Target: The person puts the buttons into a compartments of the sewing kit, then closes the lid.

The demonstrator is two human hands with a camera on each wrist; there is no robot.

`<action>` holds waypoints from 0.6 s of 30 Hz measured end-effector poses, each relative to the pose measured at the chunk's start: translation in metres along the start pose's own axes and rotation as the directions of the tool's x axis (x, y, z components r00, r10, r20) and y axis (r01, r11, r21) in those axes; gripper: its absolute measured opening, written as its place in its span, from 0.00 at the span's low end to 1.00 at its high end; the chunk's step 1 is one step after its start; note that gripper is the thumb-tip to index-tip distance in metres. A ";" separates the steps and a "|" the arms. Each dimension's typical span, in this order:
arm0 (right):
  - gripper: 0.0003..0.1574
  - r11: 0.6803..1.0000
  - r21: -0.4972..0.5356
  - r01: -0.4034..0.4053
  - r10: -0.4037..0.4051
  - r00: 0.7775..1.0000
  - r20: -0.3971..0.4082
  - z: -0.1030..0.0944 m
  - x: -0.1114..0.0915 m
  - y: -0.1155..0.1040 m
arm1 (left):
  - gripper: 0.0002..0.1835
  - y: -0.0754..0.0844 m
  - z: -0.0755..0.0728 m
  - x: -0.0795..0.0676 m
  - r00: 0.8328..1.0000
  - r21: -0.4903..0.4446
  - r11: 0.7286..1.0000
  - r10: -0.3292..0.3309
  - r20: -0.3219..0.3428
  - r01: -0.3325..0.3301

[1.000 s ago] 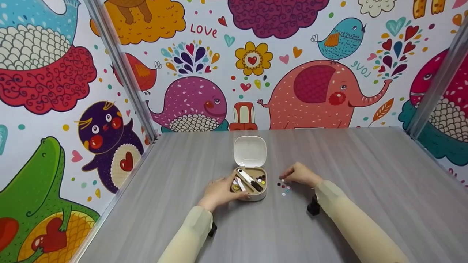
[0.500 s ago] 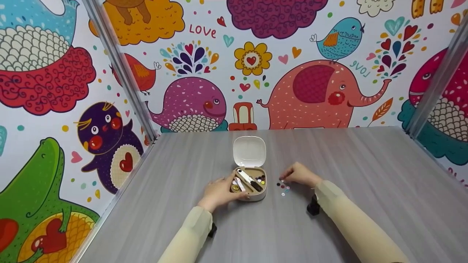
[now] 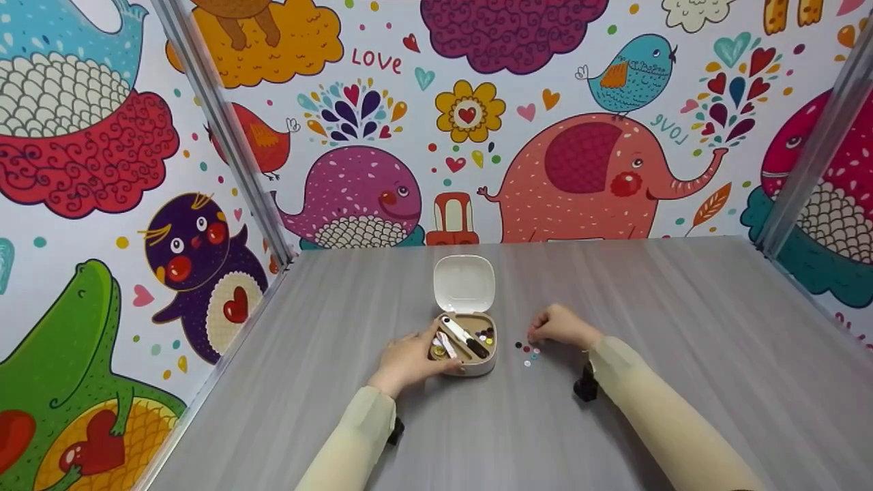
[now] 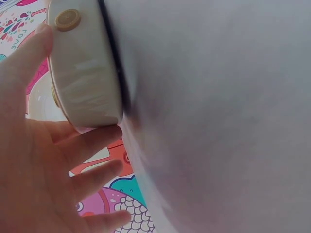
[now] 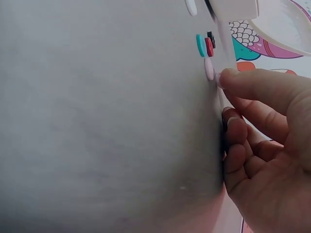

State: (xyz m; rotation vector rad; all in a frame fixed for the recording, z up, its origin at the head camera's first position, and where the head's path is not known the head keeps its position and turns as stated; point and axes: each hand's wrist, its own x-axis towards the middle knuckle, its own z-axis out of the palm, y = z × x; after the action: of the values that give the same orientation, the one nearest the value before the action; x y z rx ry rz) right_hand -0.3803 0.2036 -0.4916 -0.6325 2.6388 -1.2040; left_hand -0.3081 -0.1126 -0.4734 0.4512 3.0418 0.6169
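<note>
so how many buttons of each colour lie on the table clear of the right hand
Black button: 1
Red button: 1
Teal button: 1
Pink button: 1
White button: 1
Total: 5, leaving out any at the right hand

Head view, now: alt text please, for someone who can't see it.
A person's left hand grips an open white box holding buttons and a black-and-white tool; the right hand is down beside loose coloured buttons on a grey table. Cartoon animals cover the wall behind.
</note>
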 end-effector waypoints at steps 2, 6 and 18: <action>0.10 1.000 -0.001 -0.002 0.002 1.000 -0.001 0.000 0.000 0.000 | 0.52 0.000 0.000 0.000 1.000 0.008 1.000 0.003 0.003 -0.003; 0.11 1.000 0.025 -0.014 0.013 1.000 0.018 -0.003 0.000 0.000 | 0.53 0.001 0.000 -0.001 1.000 -0.004 1.000 -0.001 0.003 0.001; 0.09 0.997 0.070 -0.042 0.042 0.999 -0.006 -0.017 -0.002 -0.006 | 0.53 0.001 0.000 0.001 1.000 -0.002 1.000 -0.006 0.017 0.006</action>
State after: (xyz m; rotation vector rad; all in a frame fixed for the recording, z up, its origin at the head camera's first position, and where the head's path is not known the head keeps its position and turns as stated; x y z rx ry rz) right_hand -0.3822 0.2129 -0.4761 -0.5593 2.5895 -1.2823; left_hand -0.3085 -0.1119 -0.4726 0.4452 3.0251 0.6122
